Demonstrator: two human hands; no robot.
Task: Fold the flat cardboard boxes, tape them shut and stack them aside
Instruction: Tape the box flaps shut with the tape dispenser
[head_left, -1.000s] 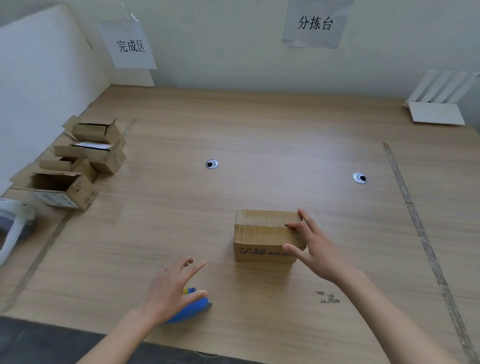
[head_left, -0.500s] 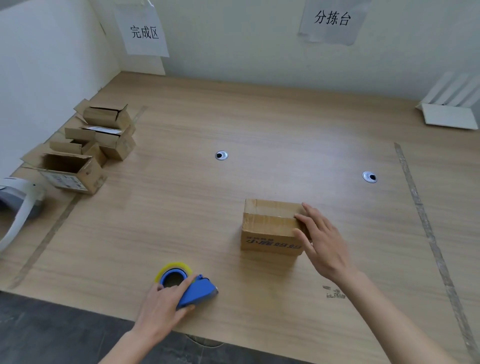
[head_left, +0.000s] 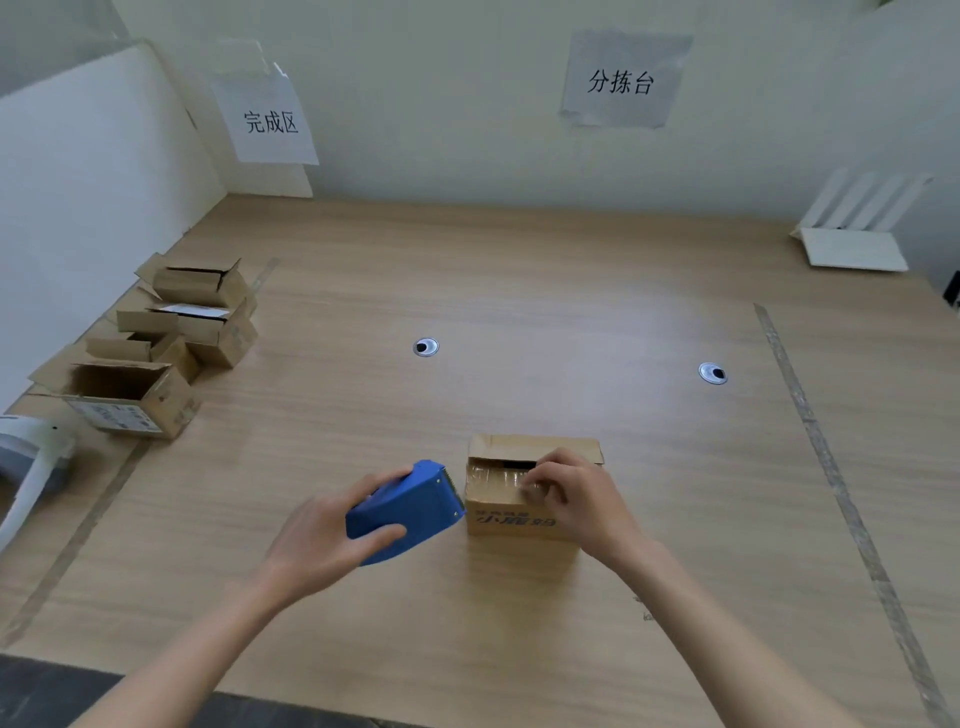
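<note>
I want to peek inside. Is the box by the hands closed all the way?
Not quite. The box has a dark gap along the top, and the right hand is pressing clear tape onto it.

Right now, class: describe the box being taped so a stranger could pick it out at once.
On the wooden table, look near the front edge, not at the pile of open boxes on the left. The cardboard box sits alone between both hands, the only one with blue print on its front.

Five cardboard boxes: one (head_left: 524, 499) between two hands, four (head_left: 156, 348) piled at far left. One blue tape dispenser (head_left: 410, 512). Two paper signs (head_left: 270, 122) on the wall. Two round grommets (head_left: 426, 347) in the surface (head_left: 571, 312).
</note>
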